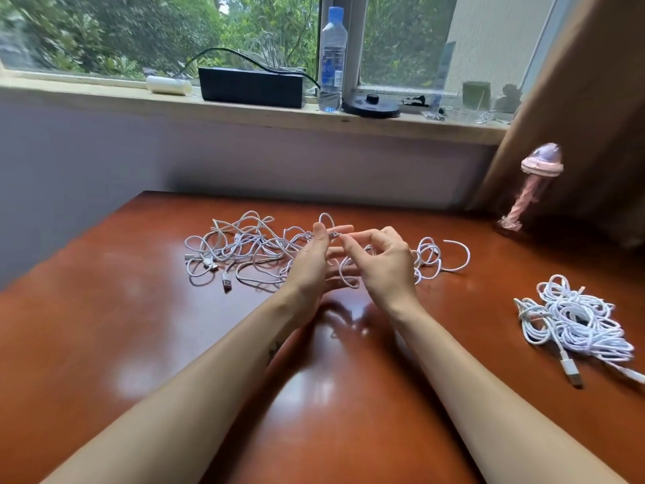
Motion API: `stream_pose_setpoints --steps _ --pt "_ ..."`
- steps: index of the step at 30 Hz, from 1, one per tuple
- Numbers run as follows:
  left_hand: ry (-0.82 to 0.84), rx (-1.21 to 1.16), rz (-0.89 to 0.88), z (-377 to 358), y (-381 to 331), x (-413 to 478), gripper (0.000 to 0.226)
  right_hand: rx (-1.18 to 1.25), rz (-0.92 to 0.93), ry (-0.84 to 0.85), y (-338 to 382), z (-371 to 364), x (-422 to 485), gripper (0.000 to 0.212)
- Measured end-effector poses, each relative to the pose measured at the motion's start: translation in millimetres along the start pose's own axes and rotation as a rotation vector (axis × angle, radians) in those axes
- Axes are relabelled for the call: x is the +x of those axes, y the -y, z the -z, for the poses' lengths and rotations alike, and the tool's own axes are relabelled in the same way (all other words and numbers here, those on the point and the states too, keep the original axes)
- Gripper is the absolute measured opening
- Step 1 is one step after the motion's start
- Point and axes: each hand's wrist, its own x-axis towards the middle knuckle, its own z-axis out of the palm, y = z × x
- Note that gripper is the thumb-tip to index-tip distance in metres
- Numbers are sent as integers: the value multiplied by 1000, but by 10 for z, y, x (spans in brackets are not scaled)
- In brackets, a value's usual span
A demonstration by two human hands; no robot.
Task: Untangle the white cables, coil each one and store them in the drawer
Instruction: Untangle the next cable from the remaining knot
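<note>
Now your left hand [312, 263] and right hand [385, 263] pinch one cable [334, 234] above the tangle [244, 246]. Another pile [572, 319] lies to its right.

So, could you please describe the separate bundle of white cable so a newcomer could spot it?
Start at the reddish-brown table and go to its right edge, in front of the pink jellyfish-shaped ornament. The cable bundle lies there alone, bunched tight with a USB plug trailing, unlike the loose tangle mid-table.

Loose tangle of white cables [244, 249] at centre; denser cable heap [572, 319] far right
</note>
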Motion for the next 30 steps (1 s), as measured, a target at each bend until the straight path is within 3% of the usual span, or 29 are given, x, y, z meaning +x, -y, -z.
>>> stream_pose_setpoints --steps 12,16,19,24,30 --pt "26 61 -162 108 87 -3 50 -24 103 64 -65 12 -34 18" --pt "60 70 -97 132 47 -51 49 46 77 77 -19 93 -45 21" --pt "198 37 5 185 9 -86 28 105 67 159 20 154 -36 21" --pt "441 44 202 228 -57 -192 29 287 -86 419 138 300 -21 53" --pt "466 142 234 233 -74 -246 28 216 -54 495 109 298 0 61"
